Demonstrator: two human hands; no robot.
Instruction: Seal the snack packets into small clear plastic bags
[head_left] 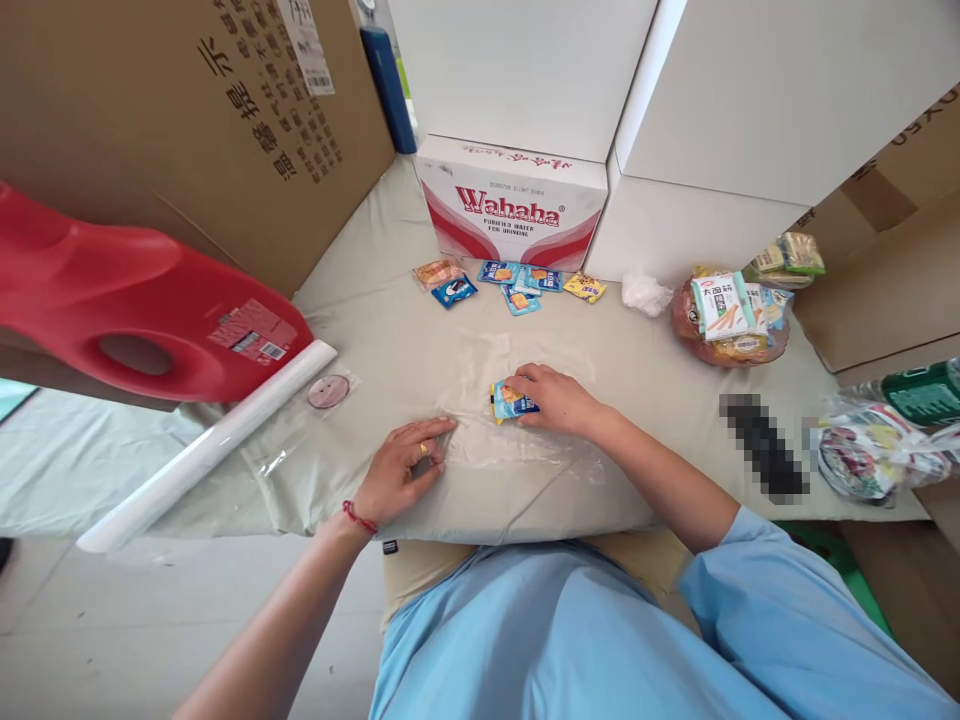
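Note:
My right hand has its fingers curled over small blue snack packets, with a bit of yellow showing at their edge. They rest on a sheet of clear plastic film spread over the cloth-covered table. To the left, my left hand lies with fingers stretched out and thumb apart, its fingertips at the film. It wears a ring and a red bracelet and holds nothing. Behind the film is a row of snack packets: orange, dark blue, several light blue and one yellow.
On the left are a roll of plastic film, a round clear-wrapped item and a red jug. A Wahaba-style water carton stands behind. To the right sit a crumpled white wad, a snack-filled bowl and a green-labelled bottle.

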